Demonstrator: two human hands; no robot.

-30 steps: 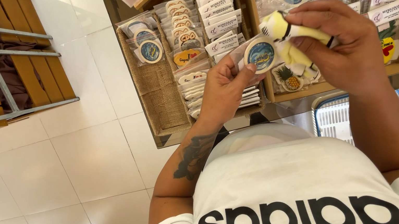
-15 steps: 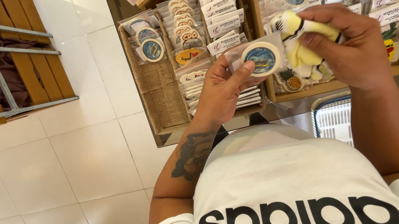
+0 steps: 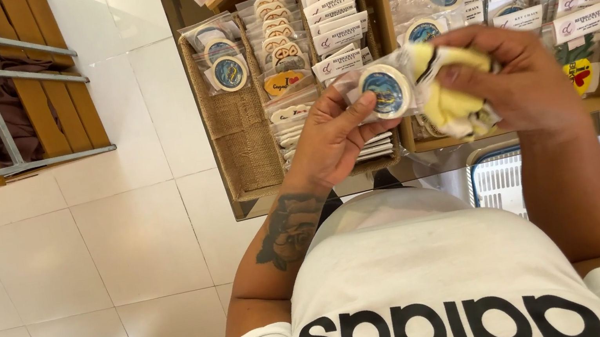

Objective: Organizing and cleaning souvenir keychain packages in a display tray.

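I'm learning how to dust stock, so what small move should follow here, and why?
Probably draw the yellow cloth across the round magnet's packet. The left hand holds the packet up by its edge, and the right hand has the bunched cloth against the packet's right side, while the round blue face looks uncovered.

Both hands raised close together, left hand (image 3: 327,137) and right hand (image 3: 521,80) curled.

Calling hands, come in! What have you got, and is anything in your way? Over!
Left hand grips round blue-and-white magnet in clear plastic wrap. Right hand presses crumpled yellow cloth against it. Nothing between hands and packet; lined display tray just beyond.
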